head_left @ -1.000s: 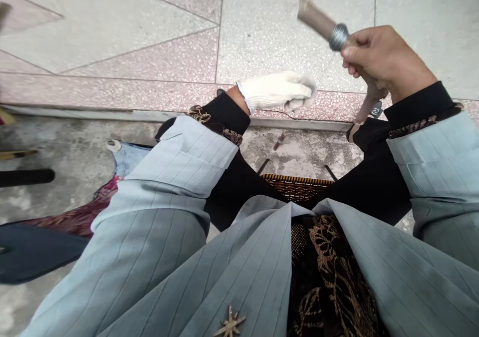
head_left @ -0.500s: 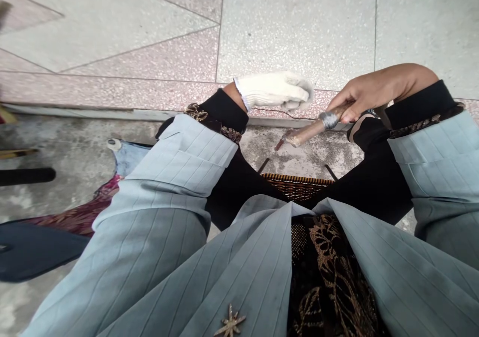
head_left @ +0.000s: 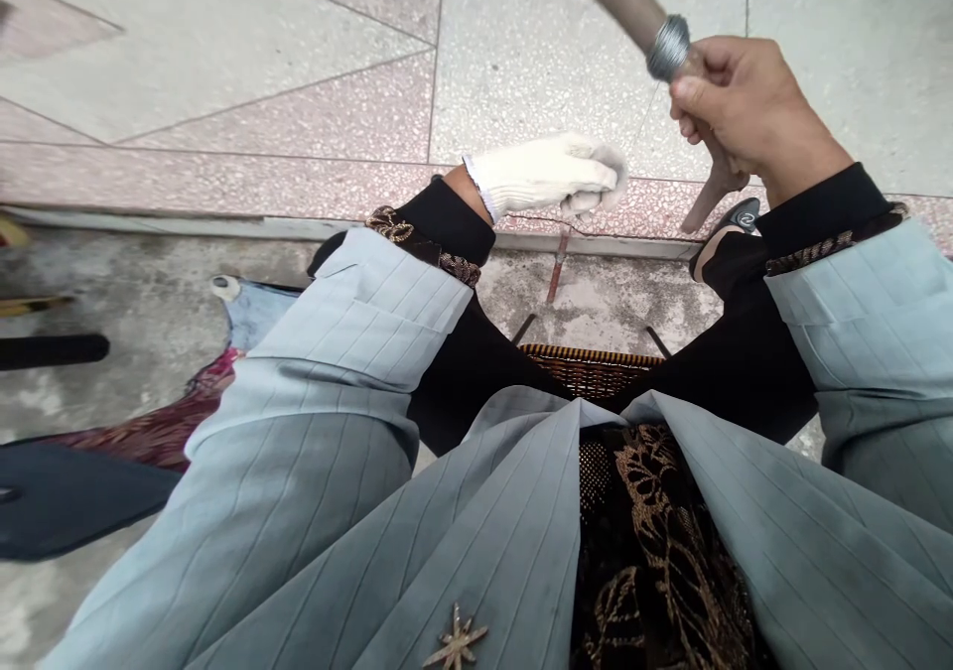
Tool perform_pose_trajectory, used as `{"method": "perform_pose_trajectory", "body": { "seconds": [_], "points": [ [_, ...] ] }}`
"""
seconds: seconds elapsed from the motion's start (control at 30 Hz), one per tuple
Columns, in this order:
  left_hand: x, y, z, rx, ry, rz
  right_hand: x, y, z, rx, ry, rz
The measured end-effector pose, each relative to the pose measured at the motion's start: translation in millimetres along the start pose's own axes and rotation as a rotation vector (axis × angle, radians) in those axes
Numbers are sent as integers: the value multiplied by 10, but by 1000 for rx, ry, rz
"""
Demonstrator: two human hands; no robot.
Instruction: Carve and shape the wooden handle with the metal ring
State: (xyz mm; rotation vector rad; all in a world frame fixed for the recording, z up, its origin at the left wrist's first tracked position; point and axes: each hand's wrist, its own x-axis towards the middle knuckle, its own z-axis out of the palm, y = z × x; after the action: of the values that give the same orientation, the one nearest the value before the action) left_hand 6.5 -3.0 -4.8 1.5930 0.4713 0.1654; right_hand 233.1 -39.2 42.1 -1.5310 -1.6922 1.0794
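Observation:
My right hand (head_left: 766, 104), bare, is closed around a forked wooden stick (head_left: 629, 5). A coil of thin metal wire (head_left: 668, 48) is wound round the stick just beyond my thumb. The stick's thick end points up and left; its forked end hangs below my fist. A fine wire strand (head_left: 646, 119) slants down from the coil towards my left hand (head_left: 547, 176). That hand wears a white knitted glove, its fingers curled round a greyish, rounded, blurred thing (head_left: 619, 174) that I cannot make out.
A tiled terrazzo floor (head_left: 536, 35) ends at a low step edge (head_left: 640, 246). Below it is rough concrete with a reddish-brown bar (head_left: 557, 271). A woven seat (head_left: 588, 370) shows between my legs. At left are a dark rod (head_left: 56, 350) and patterned cloth (head_left: 141, 437).
My right hand has risen and turned, swinging the stick's thick end from lower left to upper left. The reddish-brown bar is now uncovered. My gloved left hand has hardly moved.

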Motion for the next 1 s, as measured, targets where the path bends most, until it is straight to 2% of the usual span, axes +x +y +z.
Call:
{"method": "perform_pose_trajectory", "body": {
  "seconds": [0.23, 0.33, 0.47, 0.53, 0.6, 0.73, 0.8, 0.87, 0.93, 1.0],
  "points": [
    [-53, 177, -35, 131, 111, -76, 95, 110, -44, -537, -54, 59],
    [-104, 270, -65, 315, 216, -96, 92, 53, -38, -669, -176, 92],
    [-179, 309, -170, 602, 256, -84, 49, -4, -32, -627, -496, 11],
    [-211, 278, -250, 578, 250, -107, 16, -26, -40, -524, -617, 45],
    [-235, 217, -336, 444, 225, -108, -31, -60, -58, -380, -662, 88],
    [-239, 62, -435, 311, 231, -50, -148, -147, -90, -48, -583, 35],
    [-212, 8, -407, 250, 221, -13, -190, -169, -78, 123, -472, -9],
    [-176, -10, -328, 188, 156, 5, -197, -161, -50, 236, -334, -47],
    [-142, 9, -221, 161, 117, 10, -161, -125, -25, 229, -205, -64],
    [-119, 50, -119, 178, 89, 0, -92, -77, -15, 87, -113, -22]
  ]
}}
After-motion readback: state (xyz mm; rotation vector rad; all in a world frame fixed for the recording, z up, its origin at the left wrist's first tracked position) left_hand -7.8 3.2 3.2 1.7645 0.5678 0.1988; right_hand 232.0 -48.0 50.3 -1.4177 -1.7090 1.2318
